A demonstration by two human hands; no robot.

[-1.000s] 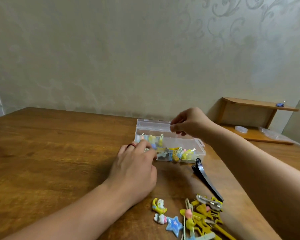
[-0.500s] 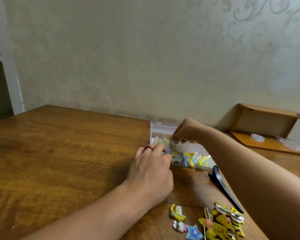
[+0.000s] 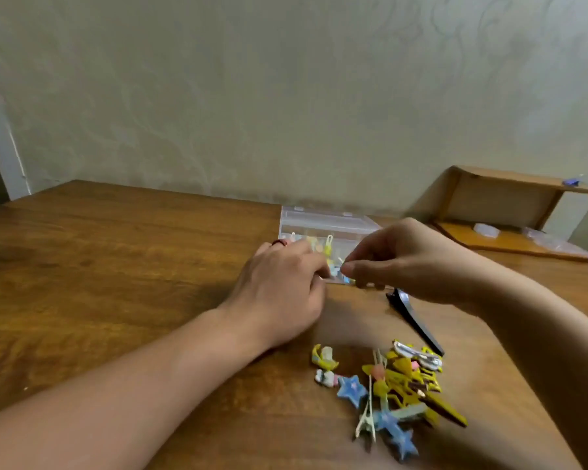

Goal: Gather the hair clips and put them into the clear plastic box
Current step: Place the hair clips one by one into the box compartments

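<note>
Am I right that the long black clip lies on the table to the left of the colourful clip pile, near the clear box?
Not quite: the head view shows the long black clip lying right of the colourful clip pile, near the clear box on the table.

Worktop (image 3: pixel 116 273): brown wood grain, set against the wall.
Clear plastic box (image 3: pixel 319 225): stood at the far edge — coloured clips inside.
Black clip (image 3: pixel 418 325): lay alone, just right of the box.
Pile of hair clips (image 3: pixel 401 385): lay near the front — yellow pieces, blue stars.
Left hand (image 3: pixel 279 293): rested on the wood beside the box.
</note>
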